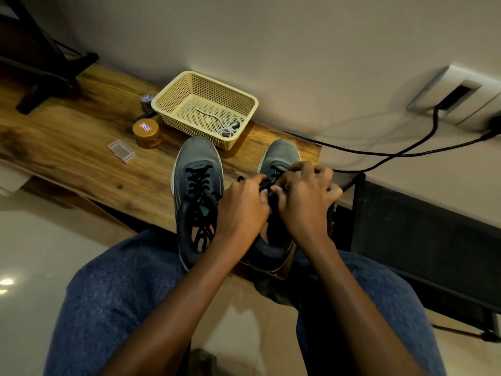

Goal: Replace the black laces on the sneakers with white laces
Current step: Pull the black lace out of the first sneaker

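Two grey-blue sneakers stand side by side on a wooden bench, toes pointing away from me. The left sneaker [196, 183] is fully laced with black laces [198, 183]. Over the right sneaker [280, 154], my left hand [241, 204] and my right hand [306, 196] meet, and both pinch its black lace [267, 184] near the tongue. My hands hide most of that shoe's lacing. White laces [226, 127] lie coiled in a beige plastic basket [173, 100] just beyond the shoes.
The wooden bench [81, 147] also holds an amber jar [147, 132], a small clear plastic box [121, 150] and a dark stand at the far left. Black cables [406, 151] run from a wall socket on the right. My knees are below the bench edge.
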Tool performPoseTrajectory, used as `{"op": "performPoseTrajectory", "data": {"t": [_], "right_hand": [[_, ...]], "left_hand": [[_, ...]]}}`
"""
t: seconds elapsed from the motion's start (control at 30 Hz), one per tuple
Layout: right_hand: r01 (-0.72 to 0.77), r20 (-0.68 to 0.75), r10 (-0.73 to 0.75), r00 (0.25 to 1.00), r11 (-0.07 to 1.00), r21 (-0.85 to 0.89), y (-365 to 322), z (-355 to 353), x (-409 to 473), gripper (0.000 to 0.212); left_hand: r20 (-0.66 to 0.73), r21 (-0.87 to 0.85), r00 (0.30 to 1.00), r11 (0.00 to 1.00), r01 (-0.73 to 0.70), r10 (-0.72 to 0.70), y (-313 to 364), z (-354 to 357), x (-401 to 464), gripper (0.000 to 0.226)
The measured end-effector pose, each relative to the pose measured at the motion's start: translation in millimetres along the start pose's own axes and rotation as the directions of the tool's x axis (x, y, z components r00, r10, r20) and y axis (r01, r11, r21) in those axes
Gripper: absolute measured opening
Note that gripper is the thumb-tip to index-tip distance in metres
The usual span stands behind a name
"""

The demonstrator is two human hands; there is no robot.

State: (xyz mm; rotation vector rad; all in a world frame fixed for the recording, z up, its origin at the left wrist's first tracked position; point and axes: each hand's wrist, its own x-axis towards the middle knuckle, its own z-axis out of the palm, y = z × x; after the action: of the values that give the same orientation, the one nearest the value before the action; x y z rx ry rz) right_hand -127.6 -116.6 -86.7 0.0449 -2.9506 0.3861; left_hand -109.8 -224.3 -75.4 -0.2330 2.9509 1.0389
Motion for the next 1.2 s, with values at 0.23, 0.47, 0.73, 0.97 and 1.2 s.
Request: {"op": "performPoseTrajectory", "data": {"t": [0.23,0.47,0.73,0.97,1.2], "right_hand": [[-0.11,-0.08,0.117,0.99,0.99,0.093,2.9,-8.3,3.3,0.014],[0.022,0.075,-0.021,0.997,1.0,-0.004,0.5,-3.5,1.2,0.023],[-0.095,-0.166,0.127,0.978,0.977,0.19,-2.9,-7.1,0.7,0.009],[0.011,0.035,-0.014,0.999,0.998,0.069,-3.5,-2.5,0.9,0.02],[-0.081,-0.153,0.099,0.983,0.989,0.12,-5.3,-2.5,0.9,0.013]], "left_hand": [[-0.017,-0.008,1.0,1.0,0.01,-0.01,-3.5,0.1,1.5,0.033],[-0.007,-0.017,1.0,1.0,-0.001,0.001,-1.8,0.9,1.1,0.035],[-0.034,-0.016,0.999,1.0,-0.003,0.002,-3.1,0.2,2.4,0.032],[-0.027,0.036,0.999,0.999,-0.022,0.023,-3.8,2.0,0.7,0.031],[-0.05,0.037,0.998,0.999,-0.026,0.028,0.5,2.4,-2.1,0.032]]}}
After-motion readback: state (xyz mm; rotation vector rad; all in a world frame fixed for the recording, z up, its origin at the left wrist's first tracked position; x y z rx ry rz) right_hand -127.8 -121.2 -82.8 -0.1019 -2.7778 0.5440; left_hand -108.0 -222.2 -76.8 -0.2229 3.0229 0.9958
